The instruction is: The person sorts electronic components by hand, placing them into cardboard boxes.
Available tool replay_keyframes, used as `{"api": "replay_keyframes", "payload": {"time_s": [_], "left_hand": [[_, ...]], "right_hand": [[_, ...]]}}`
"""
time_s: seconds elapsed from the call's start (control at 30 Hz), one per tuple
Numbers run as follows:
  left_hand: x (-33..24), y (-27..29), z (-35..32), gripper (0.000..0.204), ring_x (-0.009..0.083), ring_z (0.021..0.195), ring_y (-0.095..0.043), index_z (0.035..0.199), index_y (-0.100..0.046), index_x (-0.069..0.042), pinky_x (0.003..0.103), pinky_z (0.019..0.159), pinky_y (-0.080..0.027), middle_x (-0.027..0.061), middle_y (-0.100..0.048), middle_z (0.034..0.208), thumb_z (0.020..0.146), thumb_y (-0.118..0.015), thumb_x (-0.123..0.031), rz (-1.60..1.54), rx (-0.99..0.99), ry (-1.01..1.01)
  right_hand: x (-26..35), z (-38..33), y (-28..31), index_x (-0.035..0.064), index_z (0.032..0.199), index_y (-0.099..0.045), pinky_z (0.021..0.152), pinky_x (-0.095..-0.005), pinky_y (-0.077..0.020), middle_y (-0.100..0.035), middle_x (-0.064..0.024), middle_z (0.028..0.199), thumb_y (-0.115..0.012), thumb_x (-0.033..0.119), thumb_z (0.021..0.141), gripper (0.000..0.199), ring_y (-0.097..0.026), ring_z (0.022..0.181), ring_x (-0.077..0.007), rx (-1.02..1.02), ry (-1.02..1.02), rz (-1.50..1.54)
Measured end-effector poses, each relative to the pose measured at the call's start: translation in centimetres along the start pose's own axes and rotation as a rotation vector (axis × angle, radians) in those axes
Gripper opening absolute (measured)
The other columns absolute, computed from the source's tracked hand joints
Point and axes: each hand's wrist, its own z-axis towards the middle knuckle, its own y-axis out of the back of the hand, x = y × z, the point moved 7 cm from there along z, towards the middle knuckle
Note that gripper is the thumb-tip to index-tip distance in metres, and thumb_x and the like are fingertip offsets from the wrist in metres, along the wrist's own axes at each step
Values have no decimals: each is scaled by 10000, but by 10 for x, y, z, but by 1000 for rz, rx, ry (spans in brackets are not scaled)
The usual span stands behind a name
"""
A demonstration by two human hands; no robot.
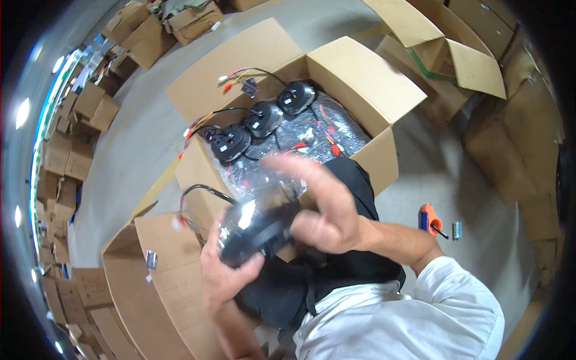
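My left hand (pixel 225 270) grips a round black device (pixel 259 225) with a glossy top, its thumb on the near side. A black cable (pixel 207 187) with coloured wires and connectors trails from the device's left. My right hand (pixel 327 207), blurred by motion, is at the device's right side with its fingers apart; whether it touches the device I cannot tell. Beyond both hands stands an open cardboard box (pixel 381 153) lined with clear plastic wrap (pixel 342 120). Several similar black devices (pixel 263 119) lie in it, their wires spread over the plastic and the box's left flap.
On the floor to the right lie an orange-and-blue tool (pixel 428 220) and a small silvery cylinder (pixel 457 230). An open carton (pixel 141 288) stands at lower left, with a small shiny packet (pixel 152 260) on its flap. Another open carton (pixel 441 54) is at upper right.
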Motion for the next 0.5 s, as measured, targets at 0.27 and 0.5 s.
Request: {"api": "replay_keyframes", "payload": {"time_s": [0.27, 0.5], "left_hand": [[-32, 7, 37, 925, 273, 1257, -793, 1558, -672, 68, 415, 1035, -623, 197, -796, 1362, 746, -1031, -192, 226, 289, -14], [-8, 16, 102, 1089, 259, 1263, -749, 1746, -488, 40, 409, 1102, -606, 178, -725, 1479, 797, -985, -154, -45, -78, -66]], "right_hand": [[-33, 26, -15, -70, 1645, -540, 1214, -598, -520, -747, -296, 1373, -894, 640, 958, 1049, -728, 1289, -505, 683, -156, -77], [-72, 82, 19, -18, 1469, -634, 887, -481, -648, -783, -226, 1121, -988, 412, 841, 840, -805, 1020, -420, 414, -169, -218]]}}
